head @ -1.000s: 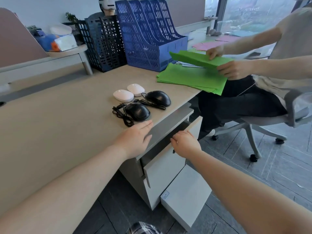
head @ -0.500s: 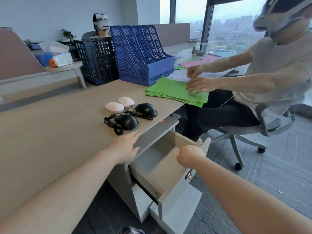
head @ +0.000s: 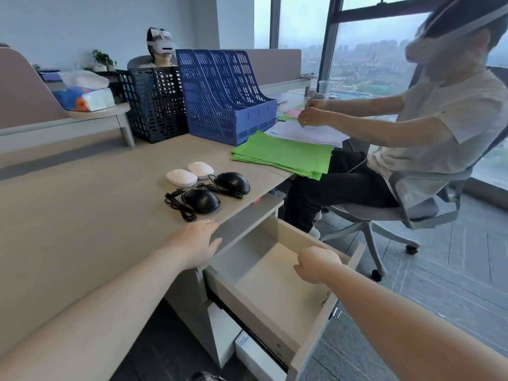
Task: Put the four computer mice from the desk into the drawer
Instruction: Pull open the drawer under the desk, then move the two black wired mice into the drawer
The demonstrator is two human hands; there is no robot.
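Beyond the left hand (head: 196, 243), four mice are sitting in a cluster on the desk (head: 82, 215): the near black mouse (head: 202, 199) with its coiled cable (head: 178, 204) just past the fingertips, the far black mouse (head: 232, 182) beside it to the right, and two white mice, the left white mouse (head: 182, 177) and the right white mouse (head: 201, 169), touching each other behind them. Nothing is standing between the left hand and the mice. Further off, a stack of green paper (head: 283, 156) is lying near the desk edge, with a blue file rack (head: 222, 97) and a dark mesh basket (head: 155, 103) behind it. A seated person (head: 426, 125) in a headset is handling papers well to the right of both hands, on an office chair (head: 406, 213).

The left hand is resting palm down on the desk edge, fingers loosely spread and flat, gripping nothing. The right hand (head: 319, 264) is curling closed over the front panel of the drawer (head: 275, 284), which is standing pulled well out below the desk, between and beneath the two hands, with its bare floor showing. The fingers themselves are hidden behind the panel, so how tightly they are gripping cannot be told.
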